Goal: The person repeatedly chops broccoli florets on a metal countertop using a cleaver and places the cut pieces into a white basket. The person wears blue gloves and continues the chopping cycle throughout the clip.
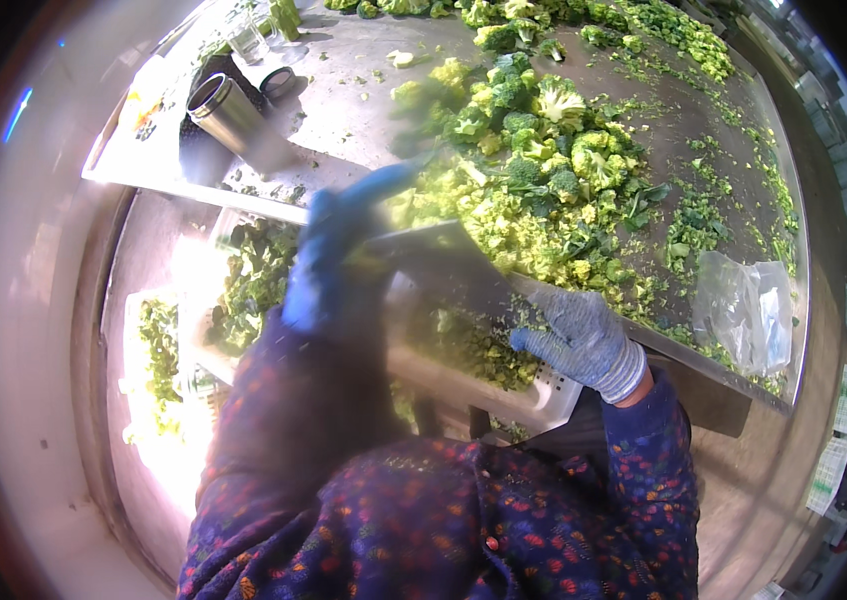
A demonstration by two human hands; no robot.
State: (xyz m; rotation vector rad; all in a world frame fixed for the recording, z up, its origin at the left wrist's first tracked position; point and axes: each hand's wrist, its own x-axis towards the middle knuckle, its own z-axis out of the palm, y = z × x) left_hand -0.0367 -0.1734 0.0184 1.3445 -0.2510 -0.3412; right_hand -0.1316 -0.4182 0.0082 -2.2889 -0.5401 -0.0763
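Observation:
My right hand [584, 341], in a grey-blue knitted glove, grips a broad-bladed knife [449, 259] at its narrow end; the handle is hidden. Green crumbs cling to the blade and the glove's thumb. Blurred, my left hand [341, 240] wears a blue glove and has a finger stretched toward the broccoli florets [536, 157] heaped on the metal table [348, 90]. What it holds, if anything, cannot be made out. Below the knife, at the table's near edge, a white plastic basket [461, 367] contains broccoli scraps.
Left of me, another white basket [209, 341] holds dark green trimmings; glare washes out part of that side. A steel tumbler [224, 109] and its dark lid [278, 82] are on the table's left. A clear plastic bag [742, 311] lies near its right corner.

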